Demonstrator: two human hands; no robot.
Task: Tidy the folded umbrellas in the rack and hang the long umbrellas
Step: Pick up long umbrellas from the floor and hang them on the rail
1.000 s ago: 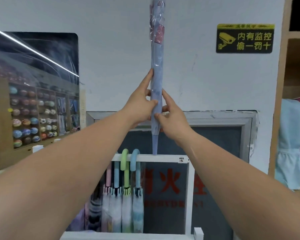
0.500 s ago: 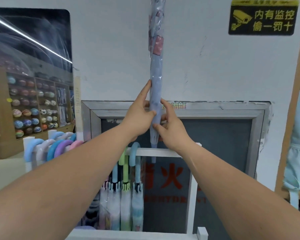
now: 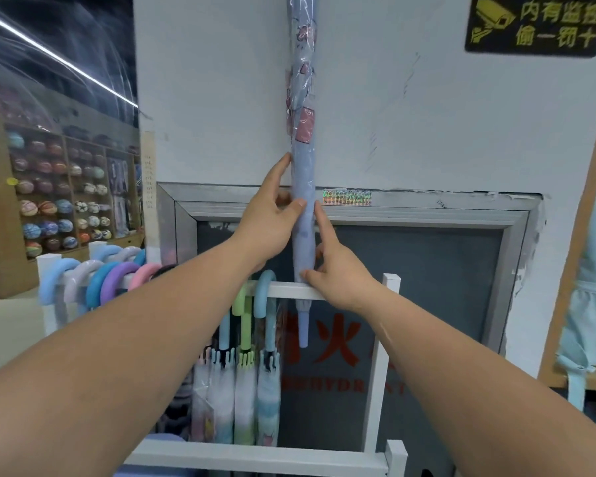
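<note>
I hold a long lavender umbrella in clear plastic wrap upright, tip down, its top out of view above. My left hand grips its shaft from the left, thumb across the front. My right hand holds it lower down from the right, fingers wrapped behind. The pointed tip hangs just below the white rack's top rail. On that rail hang long umbrellas by curved handles, one green and one blue.
More curved handles in blue, purple and pink hang on the rack's left rail. A grey framed cabinet door with red characters stands behind the rack. Shelves of balls are far left; light blue fabric hangs at right.
Both hands have lowered the lavender umbrella, so its tip is now below the top rail instead of above it. My view has shifted closer to the rack and to the left.
</note>
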